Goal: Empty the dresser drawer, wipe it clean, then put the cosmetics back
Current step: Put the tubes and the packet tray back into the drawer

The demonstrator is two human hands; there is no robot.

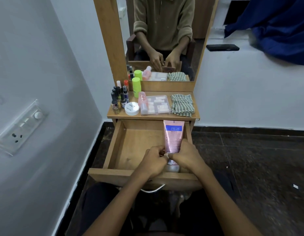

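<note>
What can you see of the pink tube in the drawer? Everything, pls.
The pink tube is a soft, glossy plastic squeeze tube with a blue label band near its flat crimped end and small print below. It lies lengthwise at the right side of the open wooden drawer, crimp pointing to the back, with a whitish cap at the front. Both hands grip it at the cap end: left hand, right hand. Whether it rests on the drawer floor cannot be told.

Matt wooden drawer (113, 147), glossy pink plastic tube (173, 137), striped woven cloth (182, 104).
</note>
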